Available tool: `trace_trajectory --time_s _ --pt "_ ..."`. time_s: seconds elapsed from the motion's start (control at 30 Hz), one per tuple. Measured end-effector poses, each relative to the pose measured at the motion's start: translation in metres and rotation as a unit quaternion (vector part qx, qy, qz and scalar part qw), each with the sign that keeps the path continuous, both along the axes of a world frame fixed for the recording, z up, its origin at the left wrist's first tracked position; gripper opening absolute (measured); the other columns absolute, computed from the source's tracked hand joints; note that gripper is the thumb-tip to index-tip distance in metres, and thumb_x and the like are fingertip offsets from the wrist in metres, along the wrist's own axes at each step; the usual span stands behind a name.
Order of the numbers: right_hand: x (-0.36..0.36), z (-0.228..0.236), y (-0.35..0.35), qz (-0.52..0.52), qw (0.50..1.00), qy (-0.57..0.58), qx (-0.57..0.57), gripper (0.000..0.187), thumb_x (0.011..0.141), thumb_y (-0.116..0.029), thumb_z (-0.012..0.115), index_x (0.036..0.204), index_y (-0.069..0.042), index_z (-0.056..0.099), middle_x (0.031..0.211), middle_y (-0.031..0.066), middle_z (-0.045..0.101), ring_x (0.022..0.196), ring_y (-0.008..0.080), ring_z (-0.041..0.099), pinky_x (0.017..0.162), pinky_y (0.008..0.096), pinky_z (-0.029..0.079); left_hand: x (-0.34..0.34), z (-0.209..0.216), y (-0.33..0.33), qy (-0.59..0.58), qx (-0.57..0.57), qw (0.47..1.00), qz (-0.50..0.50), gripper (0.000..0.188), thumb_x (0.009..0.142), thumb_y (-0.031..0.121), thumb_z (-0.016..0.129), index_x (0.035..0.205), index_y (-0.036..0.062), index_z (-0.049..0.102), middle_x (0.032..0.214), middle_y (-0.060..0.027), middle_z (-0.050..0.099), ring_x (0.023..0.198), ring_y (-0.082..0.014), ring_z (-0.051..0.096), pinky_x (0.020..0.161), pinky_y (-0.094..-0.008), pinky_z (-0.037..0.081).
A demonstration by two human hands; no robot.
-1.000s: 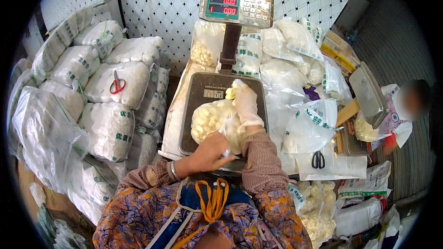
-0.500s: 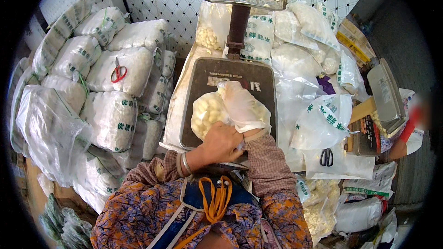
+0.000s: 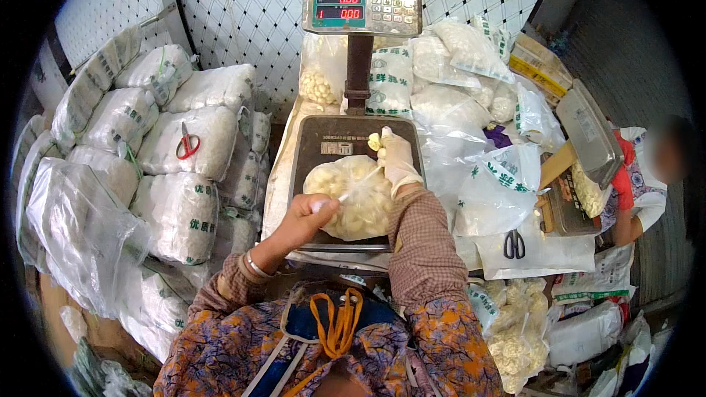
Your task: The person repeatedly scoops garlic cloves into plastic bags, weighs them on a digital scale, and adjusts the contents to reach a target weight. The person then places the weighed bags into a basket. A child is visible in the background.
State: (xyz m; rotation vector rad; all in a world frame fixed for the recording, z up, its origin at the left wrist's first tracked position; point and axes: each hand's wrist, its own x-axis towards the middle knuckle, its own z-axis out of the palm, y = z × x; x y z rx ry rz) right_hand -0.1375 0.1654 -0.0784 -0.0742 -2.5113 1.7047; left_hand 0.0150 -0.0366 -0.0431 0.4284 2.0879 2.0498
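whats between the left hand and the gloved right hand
In the head view, a clear plastic bag of pale cloves lies between the left hand and the gloved right hand, over the scale's dark platform.

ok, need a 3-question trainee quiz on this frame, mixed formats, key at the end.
1. True or false: the red-handled metal scissors lie on a stacked white plastic bag.

2. Multiple choice: the clear, rounded plastic bag of pale pieces is directly over
A) a pair of black-handled scissors
B) the dark, squarish scale platform
C) a yellow-and-brown cardboard carton

3. Short answer: which of the wearer's hands has pale yellow pieces at its fingertips?

Key:
1. True
2. B
3. The right hand
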Motion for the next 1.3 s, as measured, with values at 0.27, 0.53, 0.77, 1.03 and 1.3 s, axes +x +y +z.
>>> trace_trajectory --time_s 0.27,0.53,0.77,1.03,1.3 --pt "0.084 0.100 -0.024 0.144 0.960 0.199 -0.134 0.024 0.088 -0.024 0.056 0.097 -0.003 0.064 0.086 0.0052 0.063 0.072 0.0131 0.059 0.066 0.0266 0.049 -0.036 0.028 0.011 0.020 0.161 0.987 -0.014 0.015 0.081 0.005 0.062 0.094 0.0052 0.055 0.080 0.0015 0.049 0.074 -0.0043 0.046 0.063 -0.0195 0.038" --pt "0.098 0.104 -0.024 0.215 0.965 0.144 -0.036 0.026 0.081 -0.025 0.065 0.100 -0.006 0.062 0.097 0.0067 0.064 0.095 0.0154 0.057 0.083 0.0300 0.044 -0.059 0.021 0.036 0.098 0.130 0.984 0.065 0.018 0.094 0.022 0.046 0.085 0.0060 0.046 0.066 0.0028 0.045 0.053 -0.0051 0.040 0.047 -0.0222 0.033" --pt "0.119 0.081 -0.023 0.127 0.931 0.306 0.155 0.014 0.080 -0.018 0.063 0.091 -0.008 0.062 0.082 0.0075 0.063 0.077 0.0216 0.060 0.070 0.0329 0.047 -0.054 0.028 0.018 -0.056 0.193 0.979 0.029 0.009 0.086 0.007 0.056 0.090 0.0062 0.049 0.077 -0.0030 0.055 0.064 -0.0106 0.051 0.058 -0.0215 0.042" --pt "0.078 0.057 -0.015 0.146 0.967 0.200 0.051 0.030 0.087 -0.028 0.057 0.091 0.001 0.061 0.086 0.0061 0.064 0.074 0.0112 0.058 0.065 0.0275 0.045 -0.060 0.028 0.032 0.510 -0.225 0.817 0.150 0.033 0.061 -0.009 0.056 0.089 0.0062 0.048 0.085 -0.0091 0.055 0.087 -0.0274 0.054 0.083 -0.0380 0.038" --pt "0.063 0.042 -0.018 0.045 0.995 0.075 -0.040 0.031 0.084 -0.031 0.060 0.080 -0.001 0.064 0.074 0.0141 0.064 0.065 0.0248 0.058 0.062 0.0360 0.045 -0.067 0.024 0.004 0.579 -0.351 0.734 0.045 0.015 0.060 0.005 0.058 0.074 0.0085 0.053 0.076 -0.0064 0.049 0.073 -0.0254 0.050 0.070 -0.0373 0.038"
